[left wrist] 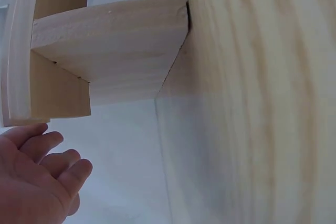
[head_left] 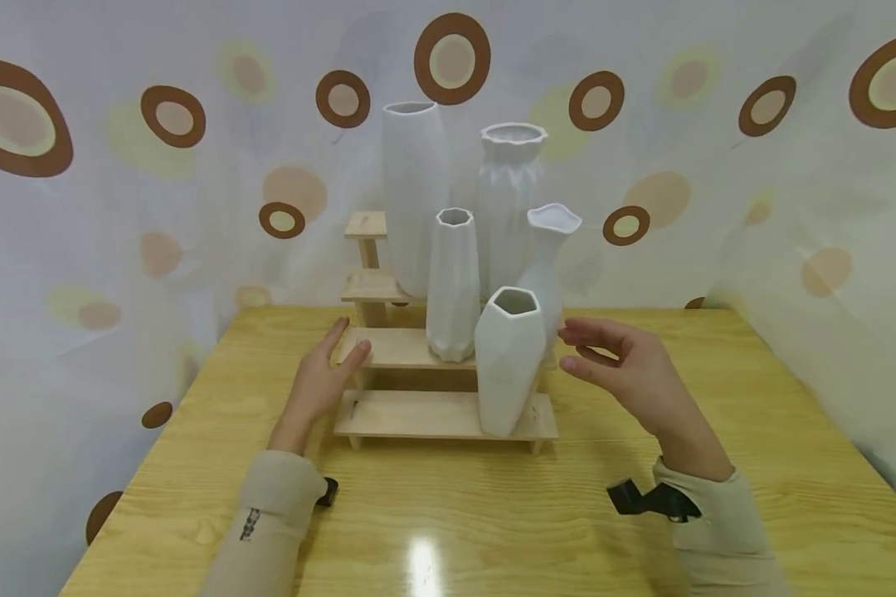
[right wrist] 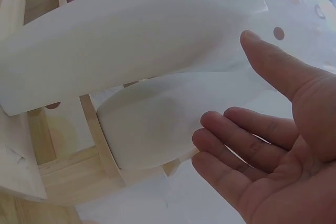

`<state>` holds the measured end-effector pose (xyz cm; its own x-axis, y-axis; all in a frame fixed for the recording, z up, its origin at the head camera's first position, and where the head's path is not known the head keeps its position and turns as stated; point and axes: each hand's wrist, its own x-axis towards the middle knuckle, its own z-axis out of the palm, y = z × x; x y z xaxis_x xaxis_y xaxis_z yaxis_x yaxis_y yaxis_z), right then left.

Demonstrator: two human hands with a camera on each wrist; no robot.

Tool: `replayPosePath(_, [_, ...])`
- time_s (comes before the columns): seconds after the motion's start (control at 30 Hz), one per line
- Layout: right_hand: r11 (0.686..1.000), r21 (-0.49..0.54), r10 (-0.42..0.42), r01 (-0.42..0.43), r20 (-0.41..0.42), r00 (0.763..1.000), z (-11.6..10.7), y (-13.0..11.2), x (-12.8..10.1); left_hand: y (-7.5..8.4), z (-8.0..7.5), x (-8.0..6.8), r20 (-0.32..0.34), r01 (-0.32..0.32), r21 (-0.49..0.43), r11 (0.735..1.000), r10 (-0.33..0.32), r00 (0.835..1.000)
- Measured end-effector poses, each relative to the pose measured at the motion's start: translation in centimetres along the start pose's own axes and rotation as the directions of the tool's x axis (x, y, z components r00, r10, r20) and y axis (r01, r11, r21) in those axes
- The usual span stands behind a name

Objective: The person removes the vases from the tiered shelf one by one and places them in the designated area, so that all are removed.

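- Stepped stand (head_left: 411, 413), pale wood, four tiers; centre of the head frame, on the desk (head_left: 493, 497).
- Angular vase (head_left: 509, 365), white, five-sided mouth; right end of the lowest tier, just below the centre of the head frame.
- Slender vase (head_left: 453, 286), white, ribbed; second tier from the bottom, at the centre of the head frame, behind and left of the angular vase.
- Flared vase (head_left: 545, 269), white, wide wavy lip; right of centre, partly hidden by the angular vase.
- Tall vase (head_left: 414, 199), white, plain sides; upper centre, on the third tier from the bottom.
- Ruffled vase (head_left: 511, 199), white, pleated neck; upper centre, right of the tall vase, its base hidden.
- Left hand (head_left: 324, 377), left of centre in the head frame, beside the stand's left end; fingers released, grasping nothing; whether they touch the wood cannot be told.
- Right hand (head_left: 635, 369), right of centre, just beside the flared vase; fingers released, loosely bent, grasping nothing. In the right wrist view, lower right, palm exposed.
- Sleeves (head_left: 717, 531), beige; lower left and lower right.
- Wall covering (head_left: 538, 50), pale with brown rings; upper half of the head frame.
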<state>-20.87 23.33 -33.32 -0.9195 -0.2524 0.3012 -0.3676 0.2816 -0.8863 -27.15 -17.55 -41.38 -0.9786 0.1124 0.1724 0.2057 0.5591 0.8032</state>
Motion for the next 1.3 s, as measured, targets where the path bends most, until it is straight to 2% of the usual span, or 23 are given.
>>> replayPosePath(0.17, [0.997,0.071,-0.038,0.036,0.025,0.999,0.1,0.0,0.3,-0.1,0.3,0.3,0.007,-0.021,-0.049,0.999,0.021,1.000])
replayPosePath(0.37, [0.988,0.141,-0.067,0.056,0.069,0.995,0.4,0.0,0.5,-0.5,0.9,0.2,0.022,-0.012,-0.083,0.996,0.014,1.000])
replayPosePath(0.7, [0.987,0.153,-0.059,0.042,0.105,0.993,1.1,0.0,0.6,-0.5,0.8,0.1,0.029,0.008,-0.098,0.995,-0.005,1.000])
replayPosePath(1.03, [0.983,0.181,-0.002,-0.019,0.115,0.993,2.4,0.5,0.6,-0.5,0.7,0.5,0.060,0.030,-0.093,0.995,-0.025,0.998])
replayPosePath(1.3, [0.976,0.217,-0.027,-0.002,0.127,0.992,3.3,0.5,0.5,-0.5,0.7,0.6,0.069,0.023,-0.122,0.992,-0.015,0.998])
